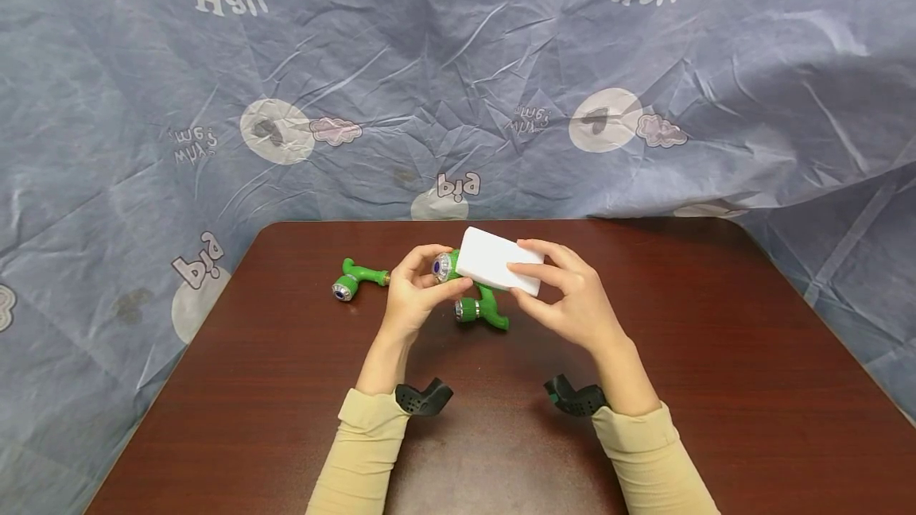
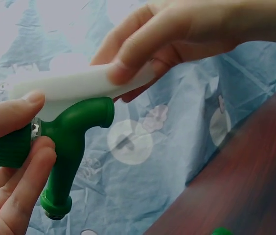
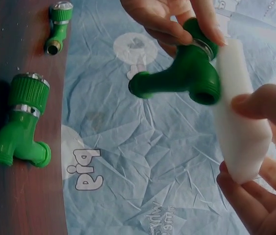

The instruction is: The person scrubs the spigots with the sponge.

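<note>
My left hand (image 1: 415,284) grips a green tap (image 2: 72,142) by its ribbed knob, thumb on one side and fingers on the other. Its curved spout and threaded end show in the left wrist view. A white sponge block (image 1: 494,261) is pinched between the thumb and fingers of my right hand (image 1: 572,292). The block lies against the tap's side, raised above the table. In the left wrist view my left thumb (image 2: 33,98) overlaps the block's near edge. From the head view, the block hides most of the held tap.
A second green tap (image 1: 487,310) lies on the dark brown table (image 1: 286,404) just beyond and below the hands. Another green tap (image 1: 358,276) lies to the left. Behind the table hangs a wrinkled blue printed cloth (image 1: 401,86).
</note>
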Tool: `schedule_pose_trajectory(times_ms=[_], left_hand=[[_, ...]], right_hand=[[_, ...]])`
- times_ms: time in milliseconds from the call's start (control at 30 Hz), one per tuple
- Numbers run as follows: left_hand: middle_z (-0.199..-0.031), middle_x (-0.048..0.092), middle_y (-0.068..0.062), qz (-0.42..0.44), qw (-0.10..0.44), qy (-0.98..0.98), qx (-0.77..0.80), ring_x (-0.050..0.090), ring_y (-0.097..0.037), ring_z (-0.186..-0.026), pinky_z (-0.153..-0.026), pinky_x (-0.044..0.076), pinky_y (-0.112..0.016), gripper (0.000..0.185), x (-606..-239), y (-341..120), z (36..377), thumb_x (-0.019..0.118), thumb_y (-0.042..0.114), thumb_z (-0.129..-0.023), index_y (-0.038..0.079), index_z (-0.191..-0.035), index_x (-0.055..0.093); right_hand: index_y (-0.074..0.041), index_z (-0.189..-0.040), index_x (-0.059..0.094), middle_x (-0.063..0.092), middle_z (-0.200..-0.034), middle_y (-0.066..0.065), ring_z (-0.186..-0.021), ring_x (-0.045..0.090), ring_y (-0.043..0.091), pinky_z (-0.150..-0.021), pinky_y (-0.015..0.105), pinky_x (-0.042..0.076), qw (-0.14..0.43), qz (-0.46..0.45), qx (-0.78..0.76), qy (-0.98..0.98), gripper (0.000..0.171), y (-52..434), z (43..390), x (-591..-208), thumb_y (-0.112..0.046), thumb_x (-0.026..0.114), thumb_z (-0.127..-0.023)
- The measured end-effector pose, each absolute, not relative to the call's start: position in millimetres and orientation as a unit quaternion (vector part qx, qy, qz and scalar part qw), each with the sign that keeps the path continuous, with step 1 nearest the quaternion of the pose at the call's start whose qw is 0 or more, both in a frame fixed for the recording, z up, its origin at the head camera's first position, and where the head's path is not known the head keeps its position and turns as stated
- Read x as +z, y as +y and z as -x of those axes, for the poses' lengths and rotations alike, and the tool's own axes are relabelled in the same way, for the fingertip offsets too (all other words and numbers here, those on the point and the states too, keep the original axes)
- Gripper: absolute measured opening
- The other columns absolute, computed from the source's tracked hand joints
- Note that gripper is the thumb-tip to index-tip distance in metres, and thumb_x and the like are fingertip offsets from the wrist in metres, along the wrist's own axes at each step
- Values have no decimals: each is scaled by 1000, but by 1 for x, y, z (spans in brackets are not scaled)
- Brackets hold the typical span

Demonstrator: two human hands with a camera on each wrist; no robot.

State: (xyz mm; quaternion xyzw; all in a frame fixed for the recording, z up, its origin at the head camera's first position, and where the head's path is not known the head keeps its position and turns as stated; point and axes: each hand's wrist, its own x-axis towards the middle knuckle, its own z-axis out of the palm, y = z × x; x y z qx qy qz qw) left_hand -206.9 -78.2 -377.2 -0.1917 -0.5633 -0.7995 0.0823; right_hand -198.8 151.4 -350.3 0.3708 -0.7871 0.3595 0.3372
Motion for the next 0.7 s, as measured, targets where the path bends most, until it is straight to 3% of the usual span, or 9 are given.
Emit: schedule_pose_trajectory(times_ms=[167,467,700], left_hand=[[-99,57,-9,174,113,-569,-795,63,-17,-63,-62,57,-33,47,-377,-87,210,71,-16,-72,-8,-115,54],[-102,51,-9,152,104,-568,-802,65,-19,-69,-72,56,-39,50,-384,-110,215,69,-14,-74,-12,-119,49],[-101,53,-4,123,84,-604,-783,63,-15,-69,-64,54,-27,47,-395,-128,219,73,-12,-72,-6,-115,56]], right_hand=[[-8,-97,74,62,-116,12,-103,57,27,-82,40,45,364,-338,344,-797,28,154,200,-349,-8,76,-69],[-5,-96,74,63,-114,12,-103,58,28,-87,30,44,411,-291,369,-781,29,158,200,-346,-7,78,-67],[-4,-98,74,63,-115,13,-104,58,28,-87,25,43,424,-289,379,-770,31,161,202,-345,-6,79,-67]])
